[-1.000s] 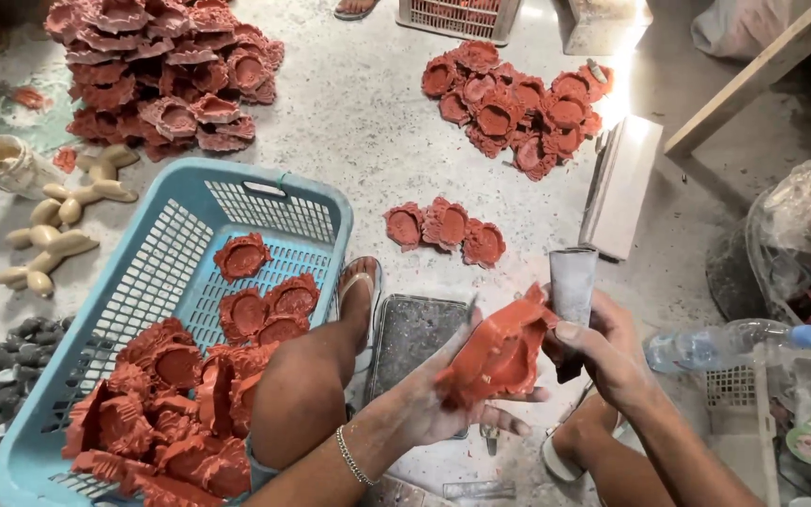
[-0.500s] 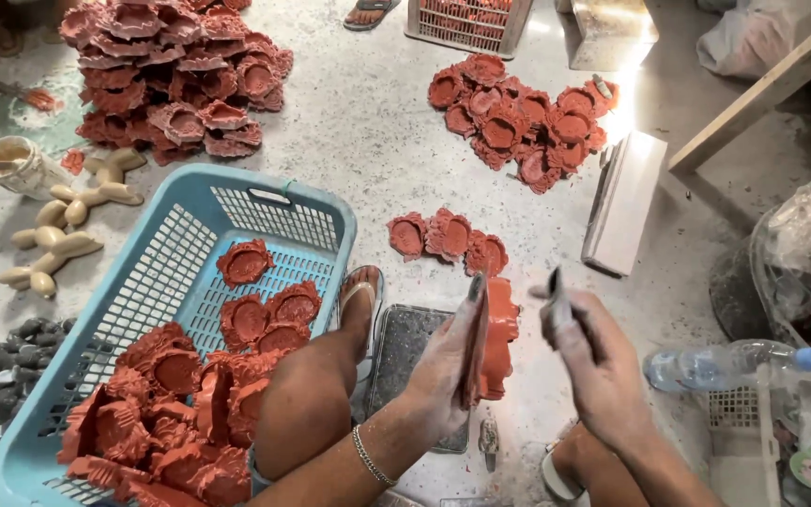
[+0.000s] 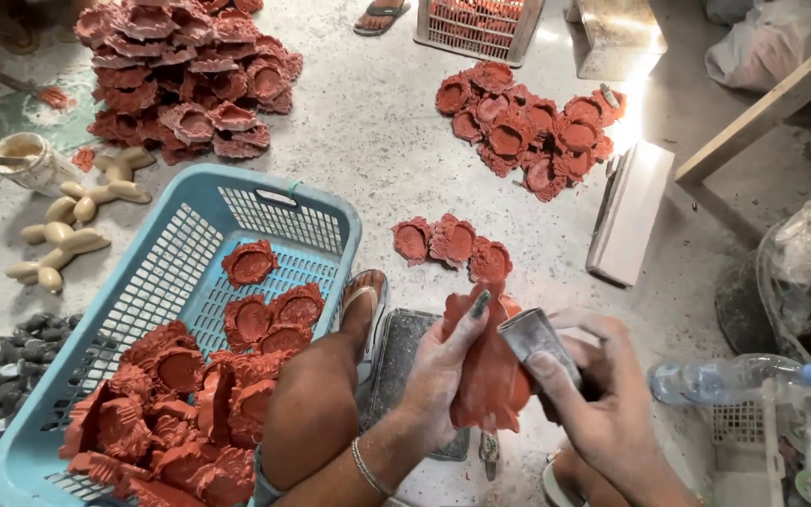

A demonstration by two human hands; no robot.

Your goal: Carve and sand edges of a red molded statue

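Several cream dog-shaped castings (image 3: pixel 72 225) lie at far left w/ a small tub (image 3: pixel 35 160) of pale paste above them and a strip of dark grey pieces (image 3: pixel 11 376) below. Upper left of frame: big heap of red moulds (image 3: pixel 190 80) on the speckled floor (image 3: pixel 368 141). Lower left: blue plastic basket (image 3: pixel 288 221), slotted walls, part-filled w/ more red moulds (image 3: pixel 180 404), most piled at its near end, a few loose toward the far end. The person's bare knee (image 3: pixel 316 413) and sandalled foot (image 3: pixel 363 305) sit just right of the basket, foot beside a grey mesh tray (image 3: pixel 396 361). Centre: three red moulds in a row (image 3: pixel 452 244) on the floor. Lower centre: left hand (image 3: pixel 438 380), bracelet at wrist, fingers curled round a red mould (image 3: pixel 490 376), gripping it edge-up, thumb along its upper rim. Right hand (image 3: pixel 603 394) closed on a grey sanding block (image 3: pixel 537 343), the block's end touching the mould's top edge. Upper centre-right: second pile of red moulds (image 3: pixel 527 127), an orange crate (image 3: pixel 476 23) above it. Right: a whitish block (image 3: pixel 631 211) lying flat, then a clear water bottle (image 3: pixel 739 380) w/ blue cap at lower right.
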